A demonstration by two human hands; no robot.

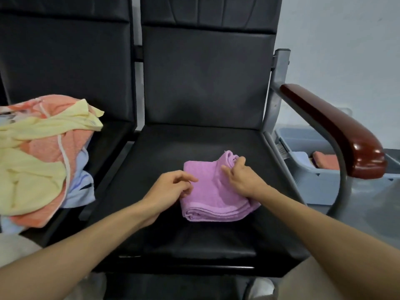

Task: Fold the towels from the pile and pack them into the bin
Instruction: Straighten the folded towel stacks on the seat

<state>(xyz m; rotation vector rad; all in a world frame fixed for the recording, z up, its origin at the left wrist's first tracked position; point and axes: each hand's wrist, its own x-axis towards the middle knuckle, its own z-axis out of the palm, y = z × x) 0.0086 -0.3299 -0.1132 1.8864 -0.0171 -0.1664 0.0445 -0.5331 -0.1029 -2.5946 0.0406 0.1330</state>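
Pile (41, 152): unfolded towels, yellow over orange and pale blue, heaped on the left seat (112, 137); within reach of the left arm, probably the feed stock.
Left hand (171, 187): at the towel's left edge, fingers (190, 179) loosely curled and slightly apart, touching the cloth, no firm pinch; looks like steadying the stack.
Towel (207, 191): purple, folded into several layers, flat on the middle seat (194, 234), which serves as folding surface.
Right hand (242, 178): on the towel's far right corner, fingertips together pinching the raised fold; judged to be tidying the last fold.
Armrest (333, 131): stands between seat and bin.
Bin (313, 167): grey-blue, on the floor at right; an orange folded towel (324, 159) inside.
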